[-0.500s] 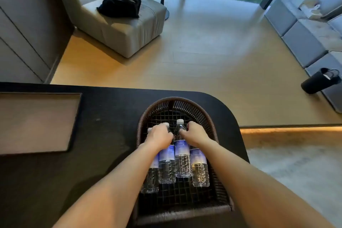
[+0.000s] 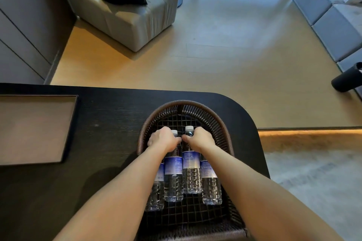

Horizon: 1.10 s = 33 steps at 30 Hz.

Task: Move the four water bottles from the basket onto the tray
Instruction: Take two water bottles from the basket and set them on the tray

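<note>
Several clear water bottles with blue labels lie side by side in a dark woven basket (image 2: pixel 221 121) on the black table. My left hand (image 2: pixel 163 139) is closed over the necks of the two left bottles (image 2: pixel 172 170). My right hand (image 2: pixel 199 138) is closed over the necks of the two right bottles (image 2: pixel 191 170). Two white caps show between my hands; the outer caps are hidden. The brown tray (image 2: pixel 35 129) with a dark rim sits at the table's left, with nothing on it.
The black table (image 2: pixel 109 115) has a rounded far right corner, with wooden floor beyond. A beige armchair (image 2: pixel 133 15) holding a black bag stands far left. A grey sofa (image 2: pixel 337 25) and a black cylinder (image 2: pixel 346 80) are at the right.
Both hands stay on the bottle necks in the basket. The view has tilted slightly down; the bottles look barely shifted.
</note>
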Motion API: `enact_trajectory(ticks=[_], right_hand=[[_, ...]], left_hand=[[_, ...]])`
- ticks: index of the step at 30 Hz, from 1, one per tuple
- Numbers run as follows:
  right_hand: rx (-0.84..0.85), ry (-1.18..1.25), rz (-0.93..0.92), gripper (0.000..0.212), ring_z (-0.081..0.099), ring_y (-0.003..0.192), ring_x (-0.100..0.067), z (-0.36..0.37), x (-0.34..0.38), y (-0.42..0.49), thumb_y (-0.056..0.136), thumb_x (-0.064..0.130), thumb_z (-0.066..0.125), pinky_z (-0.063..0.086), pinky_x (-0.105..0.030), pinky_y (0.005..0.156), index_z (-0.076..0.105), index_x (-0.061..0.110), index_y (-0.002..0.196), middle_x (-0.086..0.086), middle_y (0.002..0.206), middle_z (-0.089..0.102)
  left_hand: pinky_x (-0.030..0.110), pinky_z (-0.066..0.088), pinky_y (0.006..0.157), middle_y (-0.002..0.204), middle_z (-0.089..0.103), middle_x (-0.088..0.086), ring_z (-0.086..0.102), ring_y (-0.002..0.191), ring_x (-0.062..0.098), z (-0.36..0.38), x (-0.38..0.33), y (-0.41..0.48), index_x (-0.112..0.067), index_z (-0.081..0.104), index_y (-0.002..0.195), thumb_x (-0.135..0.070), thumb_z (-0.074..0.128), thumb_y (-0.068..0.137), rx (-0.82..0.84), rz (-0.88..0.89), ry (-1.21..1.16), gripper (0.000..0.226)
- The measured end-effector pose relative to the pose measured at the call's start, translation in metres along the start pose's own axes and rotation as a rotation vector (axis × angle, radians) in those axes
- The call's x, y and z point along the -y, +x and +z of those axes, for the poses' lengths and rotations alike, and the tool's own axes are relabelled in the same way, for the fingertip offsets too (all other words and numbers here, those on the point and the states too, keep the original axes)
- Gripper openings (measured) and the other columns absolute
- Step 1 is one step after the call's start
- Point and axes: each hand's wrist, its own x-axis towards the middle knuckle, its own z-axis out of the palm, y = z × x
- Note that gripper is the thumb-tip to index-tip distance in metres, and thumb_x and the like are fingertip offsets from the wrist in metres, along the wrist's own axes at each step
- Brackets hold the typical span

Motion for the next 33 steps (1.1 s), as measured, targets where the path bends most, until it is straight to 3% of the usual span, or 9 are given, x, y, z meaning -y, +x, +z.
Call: enact_trajectory(ticks=[6,9,12,14,19,25,29,33], right_hand=[[0.013,0.087,-0.006,0.034,0.065,0.083,-0.027,-0.005,-0.005,-0.006,0.090,0.047,0.070,0.047,-0.034,0.068,0.062,0.014,0.087,-0.002,0.083,0.067],[-0.020,0.162,-0.038,0.035,0.064,0.094,-0.026,-0.012,-0.012,-0.021,0.090,0.045,0.072,0.047,-0.034,0.071,0.060,0.014,0.101,-0.004,0.098,0.068],[-0.045,0.274,-0.092,0.038,0.061,0.094,-0.018,-0.018,-0.021,-0.046,0.092,0.042,0.072,0.041,-0.029,0.067,0.059,0.013,0.112,-0.002,0.106,0.065],[-0.072,0.342,-0.136,0.038,0.061,0.096,-0.016,-0.019,-0.026,-0.066,0.093,0.041,0.072,0.043,-0.029,0.073,0.060,0.015,0.118,0.001,0.109,0.064],[-0.128,0.504,-0.270,0.020,0.067,0.090,-0.012,-0.018,-0.039,-0.112,0.092,0.032,0.075,0.053,-0.032,0.079,0.057,0.026,0.098,0.007,0.094,0.069],[-0.223,0.538,-0.463,0.013,0.066,0.092,-0.008,-0.005,-0.064,-0.156,0.092,0.030,0.073,0.057,-0.041,0.084,0.064,0.029,0.101,0.010,0.095,0.069],[-0.276,0.535,-0.548,0.027,0.064,0.104,-0.006,0.002,-0.072,-0.182,0.093,0.030,0.074,0.056,-0.041,0.093,0.064,0.025,0.118,0.013,0.108,0.067],[-0.328,0.503,-0.621,0.037,0.063,0.112,-0.009,-0.005,-0.070,-0.200,0.094,0.032,0.073,0.056,-0.042,0.097,0.062,0.022,0.128,0.008,0.119,0.067]], left_hand=[[0.037,0.055,0.087,0.111,0.074,0.008,0.067,0.106,0.031,0.000,0.000,-0.011,-0.015,0.071,0.111,-0.051,0.073,0.083,-0.007,-0.020,-0.142,0.046],[0.038,0.053,0.082,0.103,0.071,0.003,0.066,0.098,0.025,0.002,0.007,-0.027,-0.017,0.066,0.100,-0.048,0.071,0.086,-0.036,0.054,-0.249,0.035],[0.040,0.056,0.084,0.105,0.068,-0.001,0.066,0.094,0.017,0.007,0.018,-0.046,-0.023,0.064,0.104,-0.045,0.071,0.086,-0.058,0.131,-0.464,0.029],[0.044,0.058,0.085,0.103,0.070,-0.003,0.069,0.090,0.015,0.007,0.022,-0.062,-0.026,0.065,0.108,-0.043,0.072,0.088,-0.066,0.169,-0.561,0.028],[0.046,0.058,0.082,0.091,0.075,-0.004,0.070,0.086,0.015,0.008,0.029,-0.099,-0.025,0.072,0.098,-0.038,0.076,0.085,-0.239,0.253,-0.574,0.018],[0.023,0.047,0.057,0.067,0.074,-0.005,0.067,0.067,0.008,0.018,0.034,-0.162,-0.022,0.077,0.083,-0.032,0.079,0.085,-0.420,0.302,-0.550,0.010],[0.038,0.057,0.069,0.075,0.074,-0.007,0.070,0.074,0.008,0.031,0.039,-0.201,-0.024,0.076,0.089,-0.032,0.078,0.086,-0.523,0.352,-0.593,0.009],[0.036,0.061,0.074,0.086,0.075,-0.012,0.071,0.083,0.004,0.024,0.040,-0.231,-0.030,0.075,0.101,-0.030,0.079,0.087,-0.628,0.410,-0.622,0.015]])
